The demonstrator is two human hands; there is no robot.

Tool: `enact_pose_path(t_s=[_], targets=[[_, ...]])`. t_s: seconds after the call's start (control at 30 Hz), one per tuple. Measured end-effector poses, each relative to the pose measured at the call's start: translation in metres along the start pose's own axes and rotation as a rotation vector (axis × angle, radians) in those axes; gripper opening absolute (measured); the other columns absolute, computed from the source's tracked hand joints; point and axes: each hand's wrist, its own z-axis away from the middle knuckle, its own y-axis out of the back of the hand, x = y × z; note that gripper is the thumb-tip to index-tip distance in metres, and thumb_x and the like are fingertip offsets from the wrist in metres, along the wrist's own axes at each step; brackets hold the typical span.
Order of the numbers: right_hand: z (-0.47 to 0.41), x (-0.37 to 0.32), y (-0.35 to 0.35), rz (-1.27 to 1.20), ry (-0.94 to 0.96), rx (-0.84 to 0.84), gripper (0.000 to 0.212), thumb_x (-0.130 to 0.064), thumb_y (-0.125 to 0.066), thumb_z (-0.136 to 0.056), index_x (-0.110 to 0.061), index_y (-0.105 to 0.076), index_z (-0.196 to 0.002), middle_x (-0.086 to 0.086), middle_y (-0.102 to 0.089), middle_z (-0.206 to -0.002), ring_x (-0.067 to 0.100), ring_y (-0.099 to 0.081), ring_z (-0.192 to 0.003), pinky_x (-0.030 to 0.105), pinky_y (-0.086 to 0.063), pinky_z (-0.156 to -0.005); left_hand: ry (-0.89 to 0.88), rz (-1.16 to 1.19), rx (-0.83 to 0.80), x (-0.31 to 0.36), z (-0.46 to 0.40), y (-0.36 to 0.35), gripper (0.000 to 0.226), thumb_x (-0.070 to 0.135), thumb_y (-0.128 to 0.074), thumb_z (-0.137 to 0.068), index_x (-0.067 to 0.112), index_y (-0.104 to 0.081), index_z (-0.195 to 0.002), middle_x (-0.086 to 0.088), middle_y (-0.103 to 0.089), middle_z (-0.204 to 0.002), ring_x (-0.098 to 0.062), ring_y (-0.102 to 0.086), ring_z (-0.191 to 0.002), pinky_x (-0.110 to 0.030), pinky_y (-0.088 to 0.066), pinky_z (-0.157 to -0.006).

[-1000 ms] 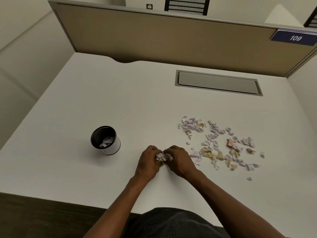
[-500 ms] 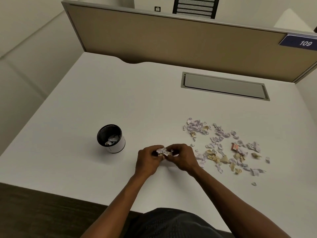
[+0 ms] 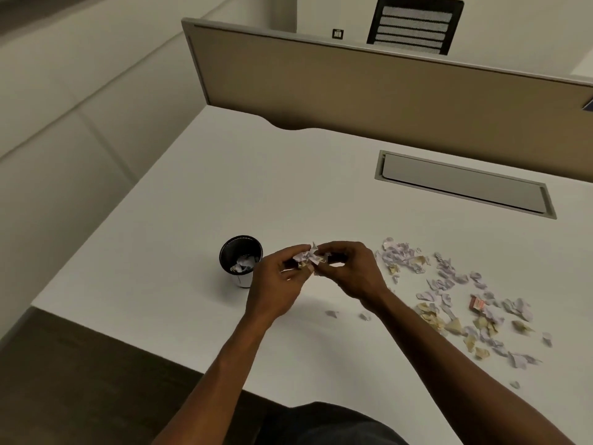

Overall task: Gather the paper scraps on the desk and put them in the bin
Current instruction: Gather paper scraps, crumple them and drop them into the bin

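Only the one head view to go on here, looking down at the table point(image 3: 192, 194). Both hands are up off the surface with a wad of scraps point(image 3: 308, 256) squeezed between them. The left hand point(image 3: 278, 284) has its fingers curled under the wad, and the right hand point(image 3: 348, 271) pinches it from the other side with thumb and fingers, so each grip is narrow and closed on paper. The bin point(image 3: 240, 260) sits just left of the left hand, upright, with some crumpled paper already in the bottom.

What could go wrong, as I see it: the wad isn't a tight ball. Bits stick out of the top, and two loose scraps point(image 3: 332, 313) already lie on the table right below the hands. I'd guess more will shed on the way over, since it's lots of small torn pieces held only by squeeze pressure. If either hand loosens before the wad is over the opening, it scatters.

The bin also looks small and light, with a narrow mouth. The left hand is close enough that a clumsy sweep could knock it over and spill what's inside. A two-handed drop into that opening could easily miss at the edges.

Most of the job is still ahead: the big pile of scraps point(image 3: 449, 293) is spread out well to the right, including a little red piece point(image 3: 477, 304).
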Motion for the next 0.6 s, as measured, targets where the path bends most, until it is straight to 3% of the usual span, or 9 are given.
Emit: enact_pose_path(t_s=[0.23, 0.37, 0.53, 0.6], targets=[[-0.029, -0.041, -0.040, -0.091, 0.051, -0.082, 0.024, -0.014, -0.084, -0.078, -0.015, -0.078, -0.102, -0.001, -0.078, -0.093, 0.013, -0.076, -0.078, 0.031, -0.062, -0.076, -0.012, 0.007, 0.207, 0.000, -0.007, 0.048, 0.025, 0.019, -0.069, -0.092, 0.021, -0.071, -0.117, 0.012, -0.073, -0.109, 0.000, -0.068, -0.101, -0.015, -0.055, -0.083], [-0.051, -0.050, -0.070, -0.135, 0.008, -0.140, 0.024, -0.019, -0.085, -0.077, -0.017, -0.079, -0.100, 0.000, -0.078, -0.093, 0.017, -0.077, -0.083, 0.038, -0.063, -0.080, 0.072, 0.028, 0.299, -0.009, -0.010, 0.071, 0.023, 0.021, -0.072, -0.090, 0.026, -0.072, -0.112, 0.012, -0.075, -0.105, -0.003, -0.070, -0.097, -0.027, -0.058, -0.086], [-0.066, -0.053, -0.099, 0.056, 0.048, -0.158, 0.029, -0.023, -0.085, -0.075, -0.022, -0.079, -0.103, -0.005, -0.077, -0.104, 0.010, -0.073, -0.089, 0.032, -0.062, -0.081, 0.127, -0.130, 0.350, -0.017, -0.013, 0.090, 0.025, 0.020, -0.072, -0.088, 0.029, -0.072, -0.112, 0.012, -0.075, -0.102, -0.003, -0.070, -0.092, -0.032, -0.061, -0.083], [-0.067, -0.055, -0.105, 0.163, 0.094, -0.171, 0.030, -0.026, -0.083, -0.077, -0.022, -0.078, -0.106, -0.003, -0.076, -0.108, 0.011, -0.071, -0.094, 0.028, -0.059, -0.082, 0.135, -0.208, 0.358, -0.019, -0.013, 0.094, 0.030, 0.018, -0.071, -0.088, 0.029, -0.070, -0.116, 0.010, -0.074, -0.107, -0.006, -0.070, -0.093, -0.025, -0.060, -0.079]])
